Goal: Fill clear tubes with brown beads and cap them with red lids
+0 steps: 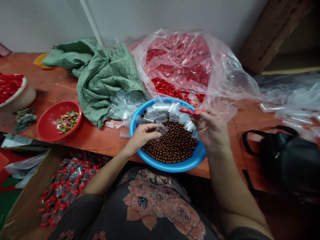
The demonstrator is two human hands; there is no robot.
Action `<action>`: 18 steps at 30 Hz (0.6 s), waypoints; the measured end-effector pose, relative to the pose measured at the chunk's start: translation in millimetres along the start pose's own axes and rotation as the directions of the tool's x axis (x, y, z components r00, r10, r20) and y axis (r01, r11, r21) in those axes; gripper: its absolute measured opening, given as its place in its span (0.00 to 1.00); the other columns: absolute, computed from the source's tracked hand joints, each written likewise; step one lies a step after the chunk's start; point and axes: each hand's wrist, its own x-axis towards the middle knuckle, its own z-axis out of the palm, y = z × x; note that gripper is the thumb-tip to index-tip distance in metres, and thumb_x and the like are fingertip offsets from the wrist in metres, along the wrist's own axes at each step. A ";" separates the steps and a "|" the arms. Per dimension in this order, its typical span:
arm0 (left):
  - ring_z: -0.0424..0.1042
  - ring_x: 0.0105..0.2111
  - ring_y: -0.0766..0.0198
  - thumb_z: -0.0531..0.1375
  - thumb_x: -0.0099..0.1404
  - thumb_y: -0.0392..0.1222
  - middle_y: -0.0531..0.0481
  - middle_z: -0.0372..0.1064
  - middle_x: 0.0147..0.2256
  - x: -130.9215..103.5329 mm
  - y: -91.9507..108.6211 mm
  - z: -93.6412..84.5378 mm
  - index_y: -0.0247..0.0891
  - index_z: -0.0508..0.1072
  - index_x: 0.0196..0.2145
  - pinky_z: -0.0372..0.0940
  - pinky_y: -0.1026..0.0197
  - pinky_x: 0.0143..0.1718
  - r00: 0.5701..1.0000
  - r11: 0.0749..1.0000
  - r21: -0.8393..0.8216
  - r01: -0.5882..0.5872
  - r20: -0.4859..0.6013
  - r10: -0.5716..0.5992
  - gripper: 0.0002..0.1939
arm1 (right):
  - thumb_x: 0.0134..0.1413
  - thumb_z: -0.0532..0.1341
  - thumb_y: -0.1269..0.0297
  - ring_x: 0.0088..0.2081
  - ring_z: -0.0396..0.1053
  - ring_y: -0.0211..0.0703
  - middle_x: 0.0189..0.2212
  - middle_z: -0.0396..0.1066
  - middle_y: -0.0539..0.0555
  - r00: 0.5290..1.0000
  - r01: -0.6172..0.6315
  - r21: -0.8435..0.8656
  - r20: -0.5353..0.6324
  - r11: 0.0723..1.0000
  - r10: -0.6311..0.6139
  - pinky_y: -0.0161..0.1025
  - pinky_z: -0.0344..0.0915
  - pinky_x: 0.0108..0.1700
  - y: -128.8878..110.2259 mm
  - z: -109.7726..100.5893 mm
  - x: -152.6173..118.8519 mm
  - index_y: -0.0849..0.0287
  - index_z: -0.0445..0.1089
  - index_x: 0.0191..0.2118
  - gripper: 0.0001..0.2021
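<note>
Left hand [143, 136]: over the near-left part of the basin, your fingers pinching a clear tube [163, 130] above the balls.
Right hand [212, 130]: at the basin's right side, your fingers gripping a red cap [197, 112] over the far rim; blur hides whether you hold more than one.
Basin [172, 167]: blue, on the counter [107, 141] before you, with brown balls [172, 145] and loose clear tubes [161, 107] towards its far side.
Behind the basin: a clear bag [231, 78] of red caps.
To your left: a green cloth [110, 75] and a red bowl [45, 123] of wrapped sweets [67, 121].
</note>
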 end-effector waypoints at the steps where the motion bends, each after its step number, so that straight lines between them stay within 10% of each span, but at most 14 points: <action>1: 0.75 0.39 0.63 0.67 0.56 0.41 0.46 0.79 0.44 0.3 -1.2 0.8 0.37 0.80 0.46 0.70 0.59 0.43 1.000 1.000 0.024 -0.014 0.002 0.014 0.19 | 0.44 0.73 0.67 0.31 0.77 0.34 0.34 0.79 0.49 0.997 -0.052 -0.036 0.049 0.998 0.054 0.29 0.76 0.37 6.8 7.3 -10.5 0.57 0.74 0.33 0.10; 6: 0.75 0.39 0.64 0.67 0.57 0.41 0.47 0.79 0.43 -0.5 -6.6 1.8 0.38 0.80 0.47 0.69 0.60 0.45 0.998 0.998 0.049 -0.038 0.059 0.035 0.18 | 0.57 0.67 0.62 0.50 0.75 0.38 0.49 0.76 0.48 0.963 0.115 -0.267 0.266 0.957 -0.041 0.42 0.71 0.59 26.9 24.1 -40.7 0.49 0.71 0.44 0.10; 18: 0.75 0.49 0.57 0.67 0.59 0.45 0.44 0.78 0.48 -11.0 -9.2 11.4 0.36 0.78 0.51 0.63 0.52 0.57 0.992 0.994 -0.035 -0.104 0.069 0.107 0.22 | 0.64 0.61 0.64 0.59 0.70 0.44 0.55 0.74 0.48 0.916 0.365 -0.621 0.374 0.693 -0.147 0.53 0.65 0.65 25.8 20.0 -61.4 0.43 0.73 0.56 0.17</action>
